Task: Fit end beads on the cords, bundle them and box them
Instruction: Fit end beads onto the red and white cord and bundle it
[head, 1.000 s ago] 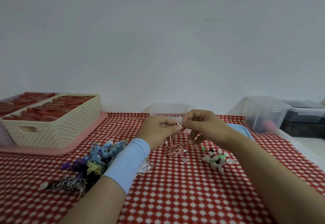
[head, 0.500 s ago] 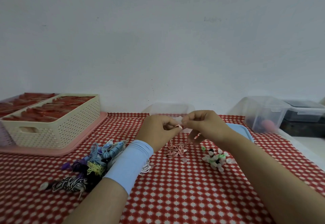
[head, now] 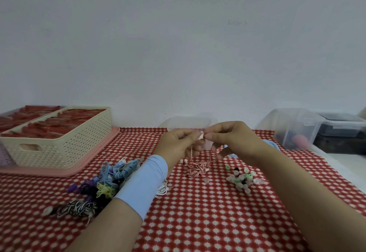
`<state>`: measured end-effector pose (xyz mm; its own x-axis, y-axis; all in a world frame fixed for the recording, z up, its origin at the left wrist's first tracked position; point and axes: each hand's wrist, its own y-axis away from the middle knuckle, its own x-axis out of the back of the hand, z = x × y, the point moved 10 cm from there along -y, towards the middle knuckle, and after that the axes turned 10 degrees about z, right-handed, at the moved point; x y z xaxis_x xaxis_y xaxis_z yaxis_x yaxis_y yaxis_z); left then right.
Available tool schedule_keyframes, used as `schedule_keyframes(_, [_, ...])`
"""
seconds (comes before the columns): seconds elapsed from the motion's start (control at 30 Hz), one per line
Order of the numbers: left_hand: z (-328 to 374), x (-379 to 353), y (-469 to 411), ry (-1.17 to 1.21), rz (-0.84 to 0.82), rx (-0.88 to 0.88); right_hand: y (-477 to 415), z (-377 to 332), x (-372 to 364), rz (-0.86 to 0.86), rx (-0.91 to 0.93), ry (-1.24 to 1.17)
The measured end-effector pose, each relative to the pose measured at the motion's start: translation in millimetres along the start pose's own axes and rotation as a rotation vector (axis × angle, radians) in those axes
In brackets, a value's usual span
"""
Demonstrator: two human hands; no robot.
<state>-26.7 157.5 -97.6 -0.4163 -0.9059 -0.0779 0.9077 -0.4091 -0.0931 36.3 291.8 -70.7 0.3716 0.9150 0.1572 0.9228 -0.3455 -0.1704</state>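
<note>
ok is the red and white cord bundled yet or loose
Loose. Left hand and right hand pinch one end; the rest of the red and white cord hangs down into a messy heap.

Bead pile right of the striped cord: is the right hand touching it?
Apart. The head view shows the right hand raised, pinching the cord end; bare checked cloth shows between the hand and the bead pile.

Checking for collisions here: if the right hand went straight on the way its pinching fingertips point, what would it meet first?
The left hand: the right hand points across at it, both pinching the white end piece of the red-and-white cord. Depth is uncertain.
</note>
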Motion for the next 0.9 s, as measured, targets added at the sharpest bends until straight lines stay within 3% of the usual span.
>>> schedule_keyframes(0.17, [-9, -7, 2, 0.105, -0.078, 0.120, 1, 5, -5, -0.069, -0.064, -0.091])
schedule_keyframes(0.37, [-10, -5, 0, 0.060, -0.091, 0.088, 0, 18, -8, -0.086, -0.203, -0.150])
schedule_keyframes(0.9, [-7, 5, -2, 0.006, -0.052, 0.032, 1, -4, -12, -0.022, 0.091, -0.003])
